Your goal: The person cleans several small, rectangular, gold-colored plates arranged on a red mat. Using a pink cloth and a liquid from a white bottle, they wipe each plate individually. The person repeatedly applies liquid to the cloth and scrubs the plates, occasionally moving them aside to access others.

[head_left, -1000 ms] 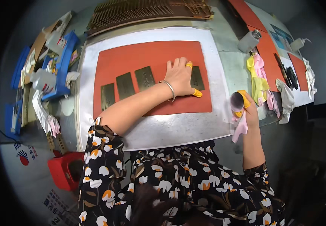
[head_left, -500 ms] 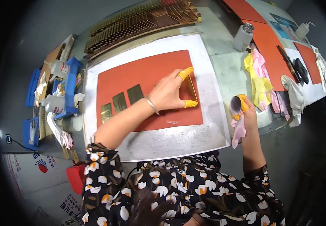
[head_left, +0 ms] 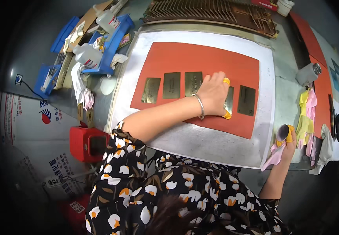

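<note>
Several small dark gold metal plates lie in a row on a red mat point(head_left: 193, 55), among them the leftmost plate point(head_left: 151, 90) and the rightmost plate point(head_left: 247, 100). My left hand point(head_left: 213, 94), with yellow finger cots, spans another metal plate point(head_left: 229, 98), just left of the rightmost one. Thumb and fingertip are at its opposite edges, and the palm covers part of it. Off the mat's right side, my right hand point(head_left: 290, 143) is closed around a dark-rimmed cup-shaped piece point(head_left: 283, 133). A pink cloth point(head_left: 274, 157) hangs from that same hand.
Behind the mat stands a slotted rack point(head_left: 208, 17). A blue tray point(head_left: 108, 58) with plastic bottles is at the left. On the right are a metal-capped bottle point(head_left: 308, 74) and a yellow cloth point(head_left: 304, 117). A red stool point(head_left: 86, 144) stands below left.
My left hand has let go of the rightmost plate, which now lies flat, and moved left to the neighbouring plate. The whole view has shifted left. My right hand keeps its hold.
</note>
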`<state>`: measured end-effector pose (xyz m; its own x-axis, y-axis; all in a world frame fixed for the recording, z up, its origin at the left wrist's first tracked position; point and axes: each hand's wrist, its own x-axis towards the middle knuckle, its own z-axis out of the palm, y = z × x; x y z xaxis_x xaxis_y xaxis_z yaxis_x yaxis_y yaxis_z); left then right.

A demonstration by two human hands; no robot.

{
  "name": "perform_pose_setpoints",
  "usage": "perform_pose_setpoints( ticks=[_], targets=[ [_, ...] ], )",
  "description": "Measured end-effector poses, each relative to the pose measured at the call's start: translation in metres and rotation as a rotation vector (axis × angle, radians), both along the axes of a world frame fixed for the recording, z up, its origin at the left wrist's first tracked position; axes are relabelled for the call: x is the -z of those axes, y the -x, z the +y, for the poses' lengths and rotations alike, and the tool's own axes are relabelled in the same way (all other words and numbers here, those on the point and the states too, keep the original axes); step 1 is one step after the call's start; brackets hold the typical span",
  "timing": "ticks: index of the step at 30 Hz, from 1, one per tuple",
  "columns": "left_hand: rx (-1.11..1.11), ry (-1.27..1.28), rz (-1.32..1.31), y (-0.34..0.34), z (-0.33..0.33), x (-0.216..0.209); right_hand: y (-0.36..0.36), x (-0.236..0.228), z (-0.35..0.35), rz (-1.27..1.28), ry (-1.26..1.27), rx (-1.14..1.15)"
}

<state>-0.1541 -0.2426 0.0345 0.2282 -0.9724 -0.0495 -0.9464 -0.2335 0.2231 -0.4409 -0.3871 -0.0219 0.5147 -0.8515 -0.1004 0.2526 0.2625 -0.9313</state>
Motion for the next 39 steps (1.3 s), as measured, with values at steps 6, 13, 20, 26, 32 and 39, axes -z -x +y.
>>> perform_pose_setpoints(
  ticks=[6, 13, 20, 26, 32, 39],
  targets=[
    [0.094, 0.139, 0.101, 0.004, 0.016, -0.016, -0.003, -0.001, 0.003, 0.084, 0.065, 0.029],
    [0.087, 0.379, 0.417, -0.030, 0.031, 0.017, -0.001, 0.006, 0.001, 0.040, 0.085, -0.056],
    [-0.159, 0.099, 0.028, -0.057, 0.052, 0.010, -0.007, -0.004, 0.006, 0.121, 0.091, -0.012],
    [-0.124, -0.004, 0.104, -0.045, 0.051, -0.014, -0.011, -0.004, 0.005, 0.100, 0.098, -0.048],
    [0.126, 0.171, 0.008, -0.068, 0.074, -0.007, -0.003, 0.003, 0.002, 0.126, 0.166, -0.056],
    [0.037, 0.071, 0.143, -0.054, 0.079, -0.007, -0.007, 0.004, 0.004, 0.138, 0.144, -0.015]
  ],
)
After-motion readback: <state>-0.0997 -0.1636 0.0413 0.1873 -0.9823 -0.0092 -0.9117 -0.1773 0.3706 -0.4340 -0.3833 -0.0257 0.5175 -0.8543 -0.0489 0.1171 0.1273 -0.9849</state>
